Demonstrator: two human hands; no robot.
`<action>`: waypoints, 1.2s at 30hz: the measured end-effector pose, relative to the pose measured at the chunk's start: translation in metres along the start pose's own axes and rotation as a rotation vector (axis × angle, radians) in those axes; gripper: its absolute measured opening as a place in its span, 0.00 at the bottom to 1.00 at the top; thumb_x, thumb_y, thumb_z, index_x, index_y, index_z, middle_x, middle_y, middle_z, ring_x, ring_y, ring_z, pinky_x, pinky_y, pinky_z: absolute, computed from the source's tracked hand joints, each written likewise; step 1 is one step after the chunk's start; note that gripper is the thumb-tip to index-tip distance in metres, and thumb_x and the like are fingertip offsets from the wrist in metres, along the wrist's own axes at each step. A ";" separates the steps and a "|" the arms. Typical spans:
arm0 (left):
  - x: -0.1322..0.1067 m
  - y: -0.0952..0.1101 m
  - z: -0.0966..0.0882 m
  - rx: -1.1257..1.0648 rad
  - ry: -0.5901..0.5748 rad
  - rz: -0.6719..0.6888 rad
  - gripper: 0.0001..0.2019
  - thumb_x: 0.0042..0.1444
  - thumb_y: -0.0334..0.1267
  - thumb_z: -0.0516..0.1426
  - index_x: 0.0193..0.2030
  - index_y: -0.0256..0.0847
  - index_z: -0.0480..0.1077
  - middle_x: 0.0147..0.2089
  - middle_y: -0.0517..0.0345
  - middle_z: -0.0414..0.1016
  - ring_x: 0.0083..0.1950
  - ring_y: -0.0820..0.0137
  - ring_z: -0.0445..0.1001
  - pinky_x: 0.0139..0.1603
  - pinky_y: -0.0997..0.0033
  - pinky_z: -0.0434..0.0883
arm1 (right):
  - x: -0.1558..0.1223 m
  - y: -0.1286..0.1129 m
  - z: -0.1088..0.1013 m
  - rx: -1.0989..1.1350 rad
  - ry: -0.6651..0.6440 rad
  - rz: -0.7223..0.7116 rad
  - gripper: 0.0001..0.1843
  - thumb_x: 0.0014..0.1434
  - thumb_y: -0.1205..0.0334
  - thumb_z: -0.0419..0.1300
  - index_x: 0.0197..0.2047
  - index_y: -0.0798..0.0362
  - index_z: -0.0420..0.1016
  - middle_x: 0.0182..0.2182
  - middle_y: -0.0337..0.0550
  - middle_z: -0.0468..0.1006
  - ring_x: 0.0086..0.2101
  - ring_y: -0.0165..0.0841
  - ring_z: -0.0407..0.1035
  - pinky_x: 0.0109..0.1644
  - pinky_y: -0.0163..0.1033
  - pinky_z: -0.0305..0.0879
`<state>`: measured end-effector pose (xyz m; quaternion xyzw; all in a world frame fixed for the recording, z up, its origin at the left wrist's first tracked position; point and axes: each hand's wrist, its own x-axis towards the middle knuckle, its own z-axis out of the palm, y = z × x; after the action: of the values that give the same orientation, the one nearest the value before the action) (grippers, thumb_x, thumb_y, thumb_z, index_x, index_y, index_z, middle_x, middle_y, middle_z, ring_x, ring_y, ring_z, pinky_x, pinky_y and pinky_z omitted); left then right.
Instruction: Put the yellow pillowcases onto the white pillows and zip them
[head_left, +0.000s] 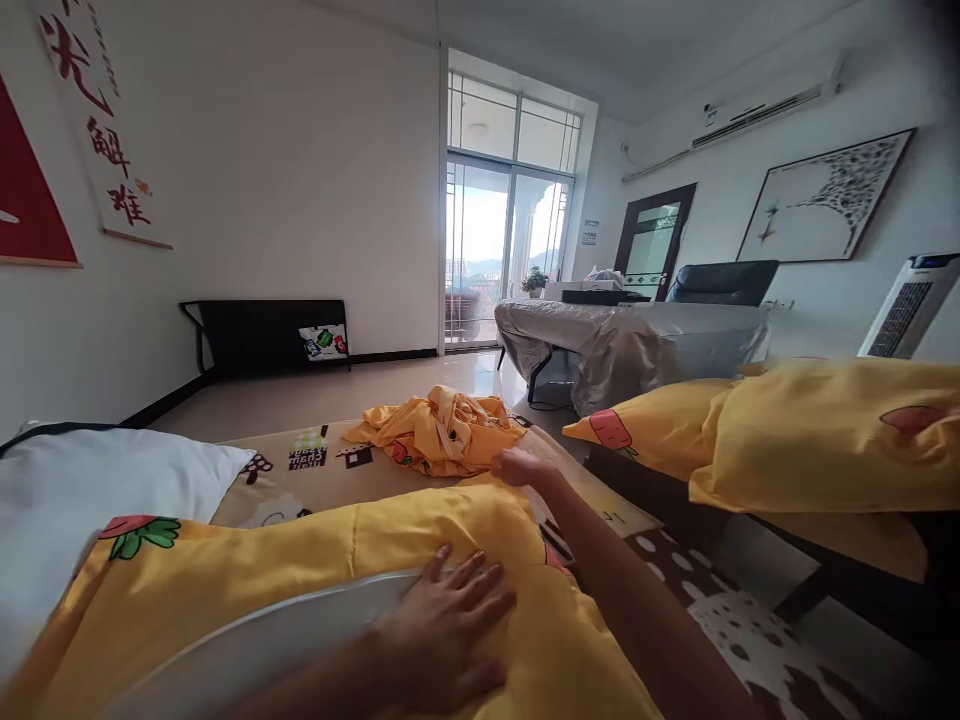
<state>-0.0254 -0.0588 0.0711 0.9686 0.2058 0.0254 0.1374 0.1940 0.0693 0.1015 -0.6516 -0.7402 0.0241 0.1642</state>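
Note:
A yellow pillowcase (270, 550) with strawberry prints lies in front of me, and a white pillow (262, 640) shows at its opening. My left hand (454, 625) rests on it palm down, fingers spread, beside the exposed white edge. At the far right corner of the pillowcase, the fingers of my right hand (519, 467) are closed on the fabric. Just beyond that hand is a crumpled heap of orange-yellow printed cloth (442, 430).
On the left lies another white pillow (135, 480). Yellow pillows (817, 440) are stacked on the right. All around is a patterned sheet (285, 470). Farther back stand a plastic-covered desk (622, 330), a folded black frame (262, 330) by the wall, and a tower fan (907, 305).

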 end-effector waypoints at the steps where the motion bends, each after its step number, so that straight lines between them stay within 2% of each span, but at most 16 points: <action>1: -0.001 0.000 0.001 0.007 -0.002 -0.001 0.34 0.61 0.60 0.40 0.70 0.49 0.43 0.72 0.51 0.42 0.72 0.51 0.40 0.65 0.32 0.39 | 0.004 -0.012 -0.009 0.003 -0.015 -0.020 0.18 0.63 0.54 0.55 0.52 0.55 0.69 0.47 0.48 0.73 0.44 0.36 0.70 0.48 0.46 0.67; 4: -0.003 -0.002 0.007 0.062 0.014 0.004 0.33 0.62 0.58 0.40 0.70 0.49 0.40 0.72 0.52 0.40 0.72 0.52 0.40 0.66 0.33 0.39 | -0.003 -0.047 0.003 0.107 0.133 -0.132 0.19 0.66 0.55 0.50 0.56 0.51 0.68 0.50 0.49 0.74 0.50 0.38 0.67 0.56 0.46 0.59; 7: -0.003 -0.010 0.022 0.162 0.034 0.062 0.34 0.62 0.58 0.40 0.71 0.48 0.35 0.73 0.53 0.38 0.72 0.55 0.42 0.67 0.38 0.44 | -0.028 -0.064 0.056 0.334 0.340 -0.225 0.17 0.66 0.59 0.48 0.54 0.50 0.70 0.50 0.46 0.75 0.51 0.35 0.67 0.58 0.43 0.56; 9: -0.004 -0.017 0.032 0.231 0.052 0.103 0.33 0.63 0.57 0.38 0.71 0.48 0.35 0.73 0.54 0.37 0.72 0.57 0.41 0.66 0.41 0.47 | -0.041 -0.063 0.088 0.435 0.314 -0.229 0.16 0.65 0.59 0.47 0.50 0.48 0.72 0.47 0.44 0.77 0.49 0.33 0.69 0.55 0.41 0.58; 11: -0.003 -0.022 0.038 0.295 0.079 0.118 0.31 0.64 0.56 0.36 0.70 0.47 0.40 0.73 0.54 0.38 0.72 0.59 0.41 0.66 0.43 0.48 | -0.047 -0.057 0.101 0.530 0.302 -0.232 0.16 0.65 0.58 0.47 0.49 0.47 0.73 0.47 0.43 0.77 0.49 0.32 0.68 0.54 0.40 0.59; 13: -0.001 -0.025 0.040 0.364 0.108 0.136 0.30 0.63 0.57 0.37 0.68 0.46 0.47 0.72 0.54 0.44 0.71 0.59 0.45 0.66 0.45 0.50 | -0.047 -0.052 0.096 0.640 0.383 -0.229 0.15 0.64 0.56 0.49 0.46 0.49 0.74 0.45 0.43 0.77 0.47 0.32 0.68 0.52 0.38 0.60; 15: 0.000 -0.026 0.040 0.436 0.157 0.178 0.28 0.64 0.56 0.39 0.66 0.47 0.53 0.69 0.54 0.54 0.69 0.61 0.51 0.65 0.48 0.51 | -0.048 -0.051 0.080 0.702 0.444 -0.202 0.14 0.62 0.56 0.52 0.35 0.53 0.76 0.34 0.43 0.78 0.37 0.31 0.69 0.43 0.35 0.62; 18: 0.000 -0.023 0.037 0.472 0.369 0.265 0.17 0.65 0.48 0.45 0.54 0.48 0.66 0.62 0.57 0.67 0.62 0.65 0.63 0.63 0.56 0.57 | -0.062 -0.059 0.051 0.589 0.248 -0.246 0.14 0.59 0.58 0.55 0.25 0.54 0.72 0.22 0.38 0.72 0.26 0.27 0.63 0.32 0.32 0.57; 20: -0.002 -0.018 0.035 0.480 0.583 0.325 0.09 0.64 0.37 0.49 0.40 0.43 0.71 0.49 0.57 0.76 0.51 0.69 0.71 0.56 0.63 0.64 | -0.077 -0.066 0.033 0.451 0.065 -0.293 0.11 0.57 0.56 0.58 0.28 0.53 0.74 0.26 0.38 0.73 0.28 0.27 0.64 0.34 0.32 0.56; 22: -0.005 -0.012 0.033 0.536 0.740 0.362 0.10 0.60 0.28 0.50 0.32 0.39 0.70 0.35 0.57 0.77 0.39 0.72 0.74 0.46 0.69 0.69 | -0.092 -0.072 0.020 0.329 -0.068 -0.315 0.13 0.53 0.52 0.63 0.36 0.52 0.76 0.34 0.41 0.75 0.35 0.31 0.66 0.39 0.34 0.57; 25: -0.010 -0.004 0.031 0.643 0.823 0.358 0.11 0.58 0.25 0.48 0.30 0.36 0.70 0.24 0.58 0.72 0.27 0.73 0.71 0.30 0.71 0.68 | -0.104 -0.076 0.015 0.218 -0.216 -0.328 0.22 0.47 0.49 0.66 0.44 0.52 0.74 0.43 0.46 0.74 0.43 0.38 0.66 0.43 0.36 0.58; 27: -0.011 -0.002 0.031 0.689 0.852 0.317 0.11 0.57 0.26 0.48 0.30 0.35 0.69 0.21 0.58 0.69 0.22 0.73 0.69 0.24 0.71 0.65 | -0.103 -0.076 0.020 0.157 -0.243 -0.313 0.19 0.48 0.56 0.64 0.44 0.53 0.74 0.43 0.48 0.74 0.42 0.38 0.67 0.41 0.36 0.57; 30: -0.009 -0.002 0.034 0.649 0.817 0.241 0.09 0.54 0.25 0.48 0.30 0.35 0.68 0.21 0.58 0.67 0.23 0.70 0.68 0.25 0.70 0.66 | -0.092 -0.070 0.031 0.062 -0.185 -0.166 0.11 0.50 0.70 0.54 0.36 0.55 0.76 0.36 0.48 0.77 0.35 0.34 0.68 0.34 0.35 0.53; 32: -0.006 -0.005 0.036 0.470 0.711 0.150 0.08 0.52 0.26 0.49 0.33 0.36 0.68 0.27 0.54 0.71 0.31 0.67 0.72 0.34 0.68 0.71 | -0.085 -0.063 0.036 0.030 -0.136 -0.041 0.11 0.48 0.73 0.52 0.30 0.55 0.75 0.32 0.48 0.78 0.32 0.33 0.68 0.32 0.36 0.50; 34: -0.004 -0.008 0.036 0.274 0.548 0.028 0.11 0.52 0.31 0.52 0.43 0.36 0.68 0.44 0.47 0.74 0.49 0.62 0.71 0.51 0.64 0.70 | -0.081 -0.058 0.036 0.009 -0.104 0.022 0.11 0.47 0.74 0.51 0.27 0.55 0.74 0.31 0.49 0.78 0.33 0.33 0.68 0.32 0.36 0.48; 36: -0.004 -0.008 0.035 0.179 0.366 -0.071 0.25 0.54 0.37 0.53 0.59 0.33 0.60 0.64 0.42 0.61 0.65 0.56 0.58 0.65 0.57 0.59 | -0.081 -0.055 0.032 -0.018 -0.084 0.039 0.11 0.47 0.74 0.52 0.27 0.55 0.74 0.32 0.49 0.78 0.33 0.34 0.69 0.32 0.36 0.47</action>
<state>-0.0286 -0.0621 0.0351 0.9482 0.2630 0.1777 0.0119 0.1403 -0.0118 0.0675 -0.6658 -0.7338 0.0479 0.1268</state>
